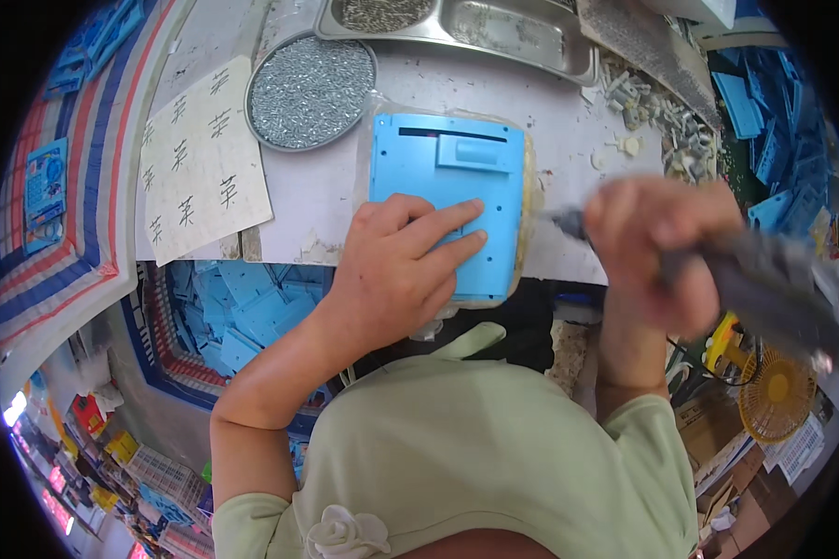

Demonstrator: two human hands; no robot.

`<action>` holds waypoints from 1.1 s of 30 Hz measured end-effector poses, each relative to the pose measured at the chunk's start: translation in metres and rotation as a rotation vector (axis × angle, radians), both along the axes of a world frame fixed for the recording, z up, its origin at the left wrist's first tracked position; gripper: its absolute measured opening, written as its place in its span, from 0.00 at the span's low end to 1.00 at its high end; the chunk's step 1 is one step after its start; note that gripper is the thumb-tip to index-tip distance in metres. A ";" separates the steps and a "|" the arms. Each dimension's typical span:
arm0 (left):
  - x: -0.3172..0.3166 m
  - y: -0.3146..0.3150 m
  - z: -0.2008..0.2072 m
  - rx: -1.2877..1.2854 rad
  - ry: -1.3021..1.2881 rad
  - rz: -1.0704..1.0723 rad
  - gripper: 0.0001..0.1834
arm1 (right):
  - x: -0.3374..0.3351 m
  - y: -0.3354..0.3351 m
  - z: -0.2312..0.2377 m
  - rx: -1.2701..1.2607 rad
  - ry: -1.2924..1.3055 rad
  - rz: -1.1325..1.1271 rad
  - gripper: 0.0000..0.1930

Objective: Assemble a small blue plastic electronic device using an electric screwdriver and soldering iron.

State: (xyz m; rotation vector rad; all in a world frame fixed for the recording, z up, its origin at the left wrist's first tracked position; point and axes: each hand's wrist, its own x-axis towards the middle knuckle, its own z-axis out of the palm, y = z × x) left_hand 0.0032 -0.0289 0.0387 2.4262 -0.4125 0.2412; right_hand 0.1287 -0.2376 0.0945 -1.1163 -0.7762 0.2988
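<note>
A flat light-blue plastic panel (403, 170) with a long slot, small holes and a raised rectangular part lies on a padded, plastic-wrapped block at the table's front edge. My left hand (391, 265) rests on the panel's lower part, fingers stretched out and pressing on it. My right hand (648, 242), smeared by motion, is wrapped around a dark power screwdriver (774, 293) to the right of the panel. The driver's tip points left and is apart from the panel.
A round dish (252, 104) of small silvery screws and a steel tray (584, 67) stand at the back. Loose small parts (685, 140) lie at right, a handwritten sheet (200, 210) at left. Blue panels (252, 289) fill a bin below; a yellow fan (778, 396) is lower right.
</note>
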 end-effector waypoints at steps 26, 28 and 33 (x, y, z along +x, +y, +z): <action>0.124 0.060 0.039 0.155 0.286 -0.217 0.16 | 0.016 -0.025 0.044 -0.061 -0.077 0.073 0.16; 0.123 0.047 0.017 0.179 0.141 -0.257 0.15 | 0.017 -0.023 0.044 -0.075 -0.074 0.064 0.15; 0.104 0.043 0.006 0.129 -0.244 -0.205 0.13 | 0.029 -0.012 0.049 -0.039 -0.068 0.042 0.16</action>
